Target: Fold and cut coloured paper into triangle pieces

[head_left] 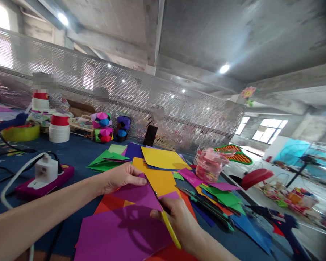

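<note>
My left hand (125, 177) pinches the upper edge of a purple sheet of paper (137, 192), thumb on top. Yellow-handled scissors (170, 230) are in my right hand (176, 214), their blades against the right side of that sheet. A larger purple sheet (119, 232) lies flat beneath, with the scissors' shadow across it. Red and orange-yellow sheets show under and behind it, among them an orange-yellow one (163, 181). How far the blades are parted is hard to make out.
Green papers (107, 161) and a yellow sheet (165, 158) lie beyond my hands. To the right are a green utility knife (212, 210), a pink-lidded jar (209, 166) and a blue glue gun (285, 224). A purple power strip (43, 185) with cables sits left.
</note>
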{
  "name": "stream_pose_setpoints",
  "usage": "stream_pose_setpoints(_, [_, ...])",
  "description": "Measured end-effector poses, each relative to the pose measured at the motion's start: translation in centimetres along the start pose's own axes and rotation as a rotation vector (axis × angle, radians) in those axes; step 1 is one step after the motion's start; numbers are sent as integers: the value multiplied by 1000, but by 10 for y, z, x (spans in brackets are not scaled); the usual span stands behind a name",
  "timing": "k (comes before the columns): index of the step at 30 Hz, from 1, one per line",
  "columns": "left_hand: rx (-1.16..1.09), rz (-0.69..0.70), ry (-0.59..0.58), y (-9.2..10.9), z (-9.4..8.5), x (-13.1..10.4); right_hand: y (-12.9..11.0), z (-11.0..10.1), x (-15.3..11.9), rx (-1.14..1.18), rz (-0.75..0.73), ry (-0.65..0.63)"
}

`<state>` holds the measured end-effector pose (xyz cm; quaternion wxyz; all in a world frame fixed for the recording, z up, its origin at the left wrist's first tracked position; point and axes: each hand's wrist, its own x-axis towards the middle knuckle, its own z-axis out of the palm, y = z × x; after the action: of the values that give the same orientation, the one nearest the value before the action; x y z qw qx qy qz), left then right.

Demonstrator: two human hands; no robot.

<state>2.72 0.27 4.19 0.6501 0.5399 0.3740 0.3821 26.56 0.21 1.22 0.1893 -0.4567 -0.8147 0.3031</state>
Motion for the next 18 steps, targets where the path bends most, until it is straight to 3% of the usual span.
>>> stream_pose_setpoints(9, [-2, 18, 54, 1, -5, 3, 16, 2, 8, 45, -45, 65])
stream_pose_setpoints(18, [115, 161, 79, -3, -9, 7, 3, -13, 3, -52, -127, 76])
